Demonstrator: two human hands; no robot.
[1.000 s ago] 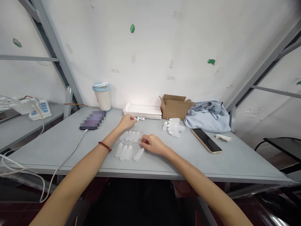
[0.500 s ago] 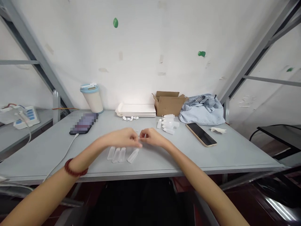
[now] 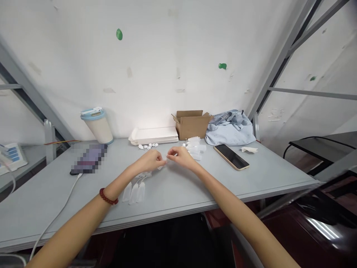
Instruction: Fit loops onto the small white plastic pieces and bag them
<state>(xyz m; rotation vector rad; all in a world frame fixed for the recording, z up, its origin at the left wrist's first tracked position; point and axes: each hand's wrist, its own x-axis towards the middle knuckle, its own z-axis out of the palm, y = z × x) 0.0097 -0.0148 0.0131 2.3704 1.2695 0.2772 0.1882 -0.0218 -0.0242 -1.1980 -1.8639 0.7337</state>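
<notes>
Inspecting your grip zone: L hand (image 3: pixel 150 160) and R hand (image 3: pixel 181 156) meet just above the desk (image 3: pixel 178 193), tips nearly touching. Small pale piece (image 3: pixel 166 158) shows betw. them; R fingers are pinched, apparently w/ hold of it. L fingers are drawn near together; whether they grip anything, can't tell, detail too small.

Loc. of loose btl (image 3: pixel 160 167): just under your L fingertips, on your side of them, so L hand is nearer. Mostly hidden; long axis can't be confirmed, nor whether it joins the pale piece. Front trio of btls (image 3: pixel 134 193) lies on the desk just beside your L forearm, long axes roughly toward you, cords at far ends. Rear btls (image 3: pixel 143 174) are partly covered by your L hand. Second pile (image 3: pixel 196 149) lies beyond your R hand, in front of the box (image 3: pixel 192 127).

Change vs. 0.5 s ago: view is swung R; L hand is no longer blurred; loose btl, then beside the trio, is now up by your fingers. Trio looks undisturbed.
</notes>
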